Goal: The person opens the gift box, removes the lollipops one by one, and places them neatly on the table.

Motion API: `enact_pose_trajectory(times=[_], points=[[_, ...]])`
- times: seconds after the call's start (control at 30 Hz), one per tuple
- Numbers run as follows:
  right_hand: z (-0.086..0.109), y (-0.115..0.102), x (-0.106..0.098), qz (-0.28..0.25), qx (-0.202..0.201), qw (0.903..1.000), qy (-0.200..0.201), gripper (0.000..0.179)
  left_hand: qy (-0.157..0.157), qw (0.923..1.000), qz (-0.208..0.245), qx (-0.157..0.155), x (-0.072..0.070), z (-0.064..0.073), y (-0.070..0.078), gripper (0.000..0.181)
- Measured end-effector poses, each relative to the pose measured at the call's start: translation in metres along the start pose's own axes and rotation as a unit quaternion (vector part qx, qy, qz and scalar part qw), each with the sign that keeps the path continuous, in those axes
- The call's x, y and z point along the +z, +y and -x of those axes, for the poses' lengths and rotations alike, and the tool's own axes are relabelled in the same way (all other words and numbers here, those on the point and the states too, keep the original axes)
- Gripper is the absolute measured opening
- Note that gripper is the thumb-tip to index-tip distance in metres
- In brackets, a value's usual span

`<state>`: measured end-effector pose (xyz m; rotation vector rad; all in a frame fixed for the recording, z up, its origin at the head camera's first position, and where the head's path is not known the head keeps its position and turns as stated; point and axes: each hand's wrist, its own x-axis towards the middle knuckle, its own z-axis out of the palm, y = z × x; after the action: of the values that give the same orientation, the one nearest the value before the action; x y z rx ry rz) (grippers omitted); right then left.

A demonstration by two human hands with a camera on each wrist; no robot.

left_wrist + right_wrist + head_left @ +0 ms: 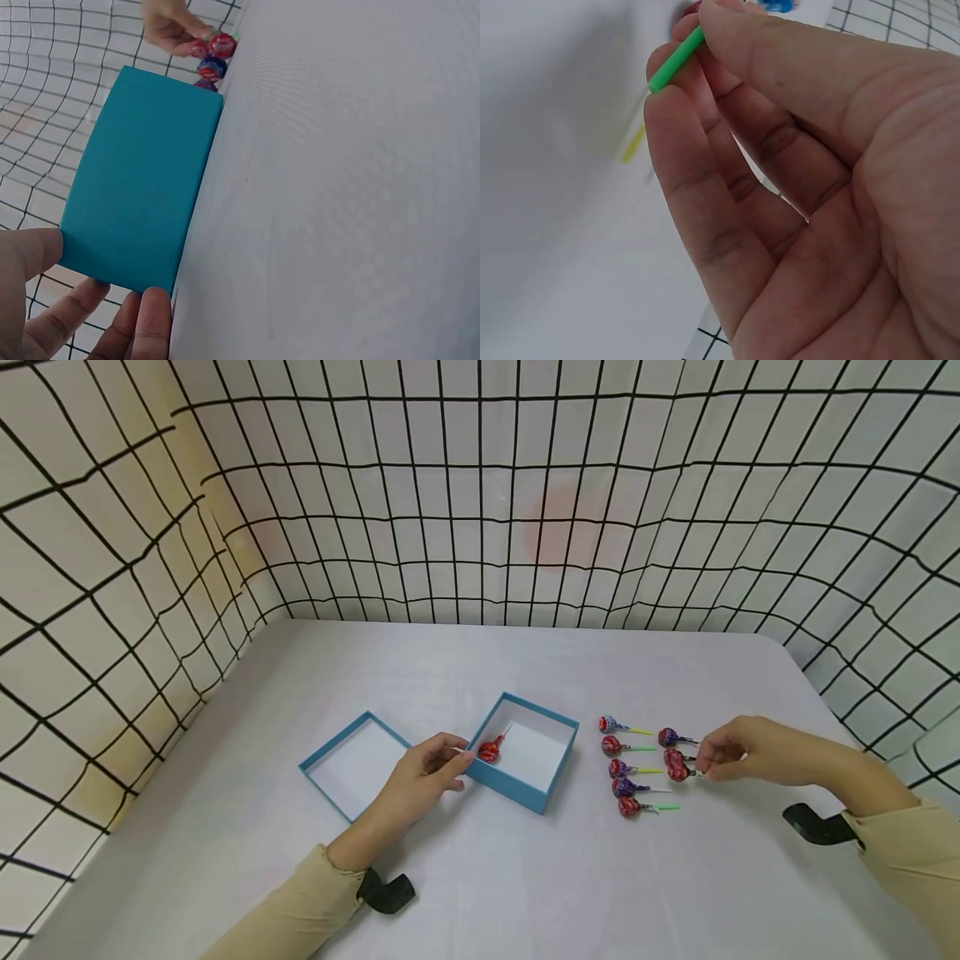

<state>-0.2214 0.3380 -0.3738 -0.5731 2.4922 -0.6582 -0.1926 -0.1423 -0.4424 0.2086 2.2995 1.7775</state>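
Observation:
My left hand holds the left corner of a blue open-topped box with a white inside. In the left wrist view, the thumb lies at the box's rim and the other fingertips touch its end. One red-wrapped lollipop lies inside, against the box's left side. On the right, my right hand pinches a lollipop by its green stick, between thumb and fingertips. Its red-wrapped head overlaps another red one beside it. Just behind is a purple-wrapped lollipop.
A shallow blue lid, white inside, lies left of the box, partly behind the left hand. Between box and right hand, several lollipops lie in a column, sticks pointing right. A black grid on white walls surrounds the white table.

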Motion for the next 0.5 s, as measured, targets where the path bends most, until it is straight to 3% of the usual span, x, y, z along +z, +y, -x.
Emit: enact_pose_trajectory(times=[0.5], points=[[-0.005,0.021,0.009,0.012,0.011,0.9998,0.014,0.007,-0.004,1.0,-0.001,0.001,-0.001,0.0,-0.001,0.033]])
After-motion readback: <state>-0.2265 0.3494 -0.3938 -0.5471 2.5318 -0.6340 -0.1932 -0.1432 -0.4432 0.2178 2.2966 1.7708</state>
